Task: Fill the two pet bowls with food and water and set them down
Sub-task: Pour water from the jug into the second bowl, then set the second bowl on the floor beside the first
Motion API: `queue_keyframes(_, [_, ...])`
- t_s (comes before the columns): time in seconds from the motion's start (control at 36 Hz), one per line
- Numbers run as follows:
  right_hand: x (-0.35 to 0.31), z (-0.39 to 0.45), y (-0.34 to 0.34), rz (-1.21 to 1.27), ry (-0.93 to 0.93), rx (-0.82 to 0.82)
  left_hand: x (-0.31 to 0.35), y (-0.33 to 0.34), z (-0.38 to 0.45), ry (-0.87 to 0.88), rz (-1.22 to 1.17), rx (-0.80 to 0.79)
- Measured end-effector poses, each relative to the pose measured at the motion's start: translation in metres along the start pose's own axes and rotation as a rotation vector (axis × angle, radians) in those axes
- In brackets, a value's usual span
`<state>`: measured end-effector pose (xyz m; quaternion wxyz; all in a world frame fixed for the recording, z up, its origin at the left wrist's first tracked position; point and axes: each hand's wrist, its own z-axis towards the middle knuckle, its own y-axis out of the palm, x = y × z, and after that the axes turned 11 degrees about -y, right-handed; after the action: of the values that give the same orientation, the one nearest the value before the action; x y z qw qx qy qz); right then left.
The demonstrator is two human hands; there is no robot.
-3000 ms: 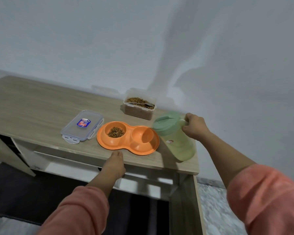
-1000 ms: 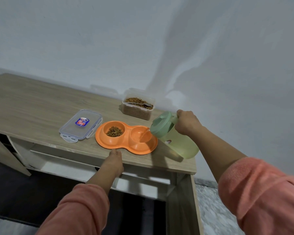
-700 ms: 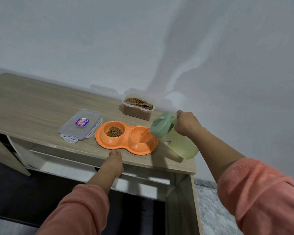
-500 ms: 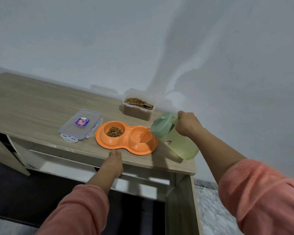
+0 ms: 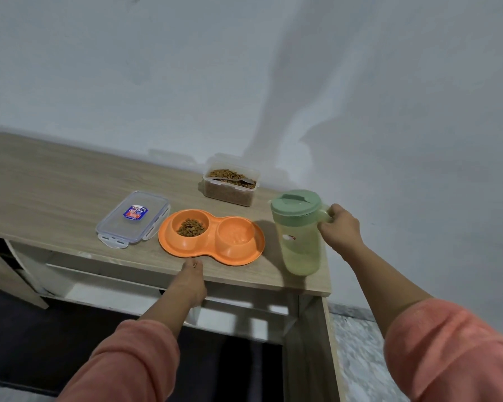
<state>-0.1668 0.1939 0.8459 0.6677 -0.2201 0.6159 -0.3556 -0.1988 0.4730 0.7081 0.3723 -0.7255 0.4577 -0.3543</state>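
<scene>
Right hand (image 5: pixel 339 229) grips upright jug (image 5: pixel 299 233) by its handle; left hand (image 5: pixel 192 275), fingers flat, steadies double bowl (image 5: pixel 212 237) at counter (image 5: pixel 55 184) edge.

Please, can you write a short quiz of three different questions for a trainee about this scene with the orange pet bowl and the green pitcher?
1. True or false: the green pitcher stands upright on the table.
2. Which well of the orange double bowl holds kibble? A) the left one B) the right one C) both
3. Fill in: the right hand grips the pitcher's ____.

Key:
1. True.
2. A; the right well holds no kibble.
3. Handle. The left hand rests at the table edge, its fingertips at the bowl's near rim.
</scene>
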Motion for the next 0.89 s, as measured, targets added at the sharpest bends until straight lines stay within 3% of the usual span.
queue_keyframes(0.36, [0.03, -0.035, 0.026, 0.224, 0.162, 0.248, -0.005, 0.001, -0.004, 0.03, -0.003, 0.015])
queue_keyframes(0.61, [0.031, -0.043, 0.036, 0.317, 0.294, 0.326, -0.009, -0.009, -0.008, -0.044, -0.318, 0.04])
queue_keyframes(0.78, [0.029, -0.065, 0.061, 0.586, 0.691, 0.612, -0.016, -0.018, 0.0, -0.149, -0.549, 0.164])
queue_keyframes(0.83, [0.026, -0.077, 0.078, 0.622, 0.861, 0.592, -0.018, -0.024, 0.006, -0.213, -0.642, 0.188])
queue_keyframes(0.89, [0.017, -0.087, 0.096, 0.648, 0.91, 0.481, -0.019, -0.03, 0.014, -0.292, -0.71, 0.199])
